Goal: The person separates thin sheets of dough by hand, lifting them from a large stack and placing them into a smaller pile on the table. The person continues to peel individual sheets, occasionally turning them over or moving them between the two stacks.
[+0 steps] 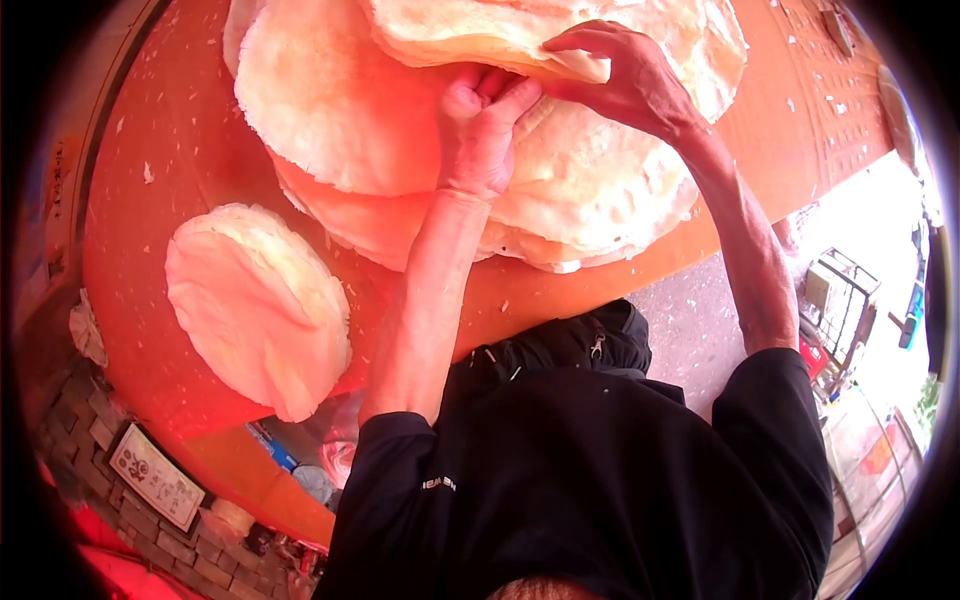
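Pinching between its thumb and fingers, the right hand (640, 88) is closed on the edge of a lifted sheet (465, 32), which is thin, pale and looks like flat bread. Close to it, with the thumb directed toward the right hand, is the left hand (480, 135); its fingers are curled and partly hidden below the lifted edge, so I cannot tell if they hold something. The lifted sheet lies on the upper part of a wide pile (325, 115) of similar round sheets, of which the borders are uneven and overlap one another. To the left of this pile, well apart from it, lies a smaller stack (255, 310) of sheets. Both rest on an orange table (165, 130), where small white crumbs are scattered. Nearer to the person are a black bag (575, 345) and a black shirt (600, 480). Beyond the table, at the lower left, a framed sign (157, 475) stands near grey paving (172, 543), and at the right is a metal frame (845, 295).
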`<action>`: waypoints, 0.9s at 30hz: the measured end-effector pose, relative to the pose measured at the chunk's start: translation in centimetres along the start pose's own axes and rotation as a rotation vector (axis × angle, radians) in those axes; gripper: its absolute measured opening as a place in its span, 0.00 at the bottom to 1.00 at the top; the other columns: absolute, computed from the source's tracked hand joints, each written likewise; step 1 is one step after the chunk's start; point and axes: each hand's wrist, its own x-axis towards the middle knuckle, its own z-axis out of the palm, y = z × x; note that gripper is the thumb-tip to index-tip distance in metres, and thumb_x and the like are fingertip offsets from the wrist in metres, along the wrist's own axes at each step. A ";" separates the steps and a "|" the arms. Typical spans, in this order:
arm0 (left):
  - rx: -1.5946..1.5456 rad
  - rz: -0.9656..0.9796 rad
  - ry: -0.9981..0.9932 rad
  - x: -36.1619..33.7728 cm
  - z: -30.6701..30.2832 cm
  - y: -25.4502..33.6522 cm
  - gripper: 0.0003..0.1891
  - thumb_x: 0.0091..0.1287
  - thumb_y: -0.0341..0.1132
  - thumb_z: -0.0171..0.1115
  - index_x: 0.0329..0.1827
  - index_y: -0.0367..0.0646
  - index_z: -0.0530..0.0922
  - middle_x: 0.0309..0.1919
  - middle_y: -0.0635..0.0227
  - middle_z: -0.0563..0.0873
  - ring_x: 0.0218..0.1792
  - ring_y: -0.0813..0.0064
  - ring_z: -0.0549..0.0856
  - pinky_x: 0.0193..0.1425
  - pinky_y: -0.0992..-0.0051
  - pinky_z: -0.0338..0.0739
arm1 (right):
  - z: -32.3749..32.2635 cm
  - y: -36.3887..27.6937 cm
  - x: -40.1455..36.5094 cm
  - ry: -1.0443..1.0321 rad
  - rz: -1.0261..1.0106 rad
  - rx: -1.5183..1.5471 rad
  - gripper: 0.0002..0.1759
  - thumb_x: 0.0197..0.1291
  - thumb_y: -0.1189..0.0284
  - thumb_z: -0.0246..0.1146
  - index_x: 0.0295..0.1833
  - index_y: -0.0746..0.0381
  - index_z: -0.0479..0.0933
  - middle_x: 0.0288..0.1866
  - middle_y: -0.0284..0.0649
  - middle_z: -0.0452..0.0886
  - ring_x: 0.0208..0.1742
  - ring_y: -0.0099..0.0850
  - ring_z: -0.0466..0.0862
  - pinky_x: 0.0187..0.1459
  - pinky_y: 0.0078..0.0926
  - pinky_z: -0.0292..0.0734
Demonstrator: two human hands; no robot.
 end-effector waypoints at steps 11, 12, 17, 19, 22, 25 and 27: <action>0.086 0.028 0.068 0.5 0.5 -0.3 0.12 0.66 0.23 0.60 0.52 0.33 0.77 0.48 0.60 0.84 0.48 0.67 0.85 0.56 0.65 0.84 | 0.7 0.5 0.1 0.022 0.118 0.124 0.18 0.57 0.63 0.71 0.49 0.63 0.84 0.46 0.43 0.86 0.48 0.35 0.85 0.51 0.33 0.80; 0.088 0.027 0.069 0.5 0.4 -0.2 0.12 0.66 0.23 0.60 0.52 0.33 0.77 0.48 0.60 0.84 0.48 0.67 0.85 0.56 0.65 0.84 | 0.7 0.5 0.2 -0.001 0.147 0.154 0.18 0.58 0.64 0.71 0.49 0.63 0.84 0.46 0.43 0.86 0.48 0.35 0.85 0.50 0.32 0.80; -0.054 0.007 0.071 0.5 -0.2 -0.3 0.09 0.69 0.28 0.57 0.50 0.36 0.78 0.45 0.63 0.84 0.44 0.70 0.85 0.50 0.67 0.86 | 0.7 0.7 0.3 -0.015 0.188 0.178 0.17 0.59 0.65 0.70 0.49 0.65 0.84 0.46 0.44 0.86 0.47 0.34 0.86 0.50 0.30 0.80; -0.076 0.010 0.070 0.5 -0.3 -0.3 0.10 0.69 0.27 0.55 0.50 0.34 0.77 0.46 0.60 0.84 0.45 0.67 0.86 0.53 0.65 0.86 | 0.6 0.7 0.3 -0.032 0.221 0.210 0.17 0.59 0.65 0.70 0.49 0.65 0.84 0.46 0.43 0.86 0.49 0.33 0.86 0.50 0.29 0.80; -0.072 -0.012 0.093 0.7 -0.5 -0.2 0.10 0.68 0.25 0.53 0.50 0.31 0.76 0.46 0.57 0.84 0.45 0.63 0.86 0.53 0.63 0.86 | 1.0 1.4 0.2 -0.021 0.122 0.195 0.18 0.57 0.67 0.70 0.51 0.65 0.83 0.49 0.45 0.85 0.50 0.36 0.85 0.50 0.32 0.81; -0.022 -0.068 0.183 1.2 -0.4 0.3 0.10 0.67 0.23 0.52 0.48 0.30 0.77 0.44 0.56 0.84 0.42 0.64 0.86 0.47 0.65 0.86 | 1.1 -0.1 0.4 0.035 -0.050 -0.036 0.22 0.54 0.65 0.71 0.53 0.64 0.81 0.51 0.48 0.83 0.51 0.42 0.84 0.51 0.36 0.80; 0.003 -0.102 0.250 1.7 -0.3 0.4 0.09 0.66 0.22 0.53 0.47 0.30 0.77 0.43 0.57 0.84 0.41 0.64 0.86 0.43 0.67 0.86 | 1.9 -1.6 0.6 0.084 -0.065 -0.118 0.25 0.52 0.62 0.71 0.54 0.63 0.81 0.52 0.49 0.82 0.52 0.44 0.83 0.52 0.38 0.79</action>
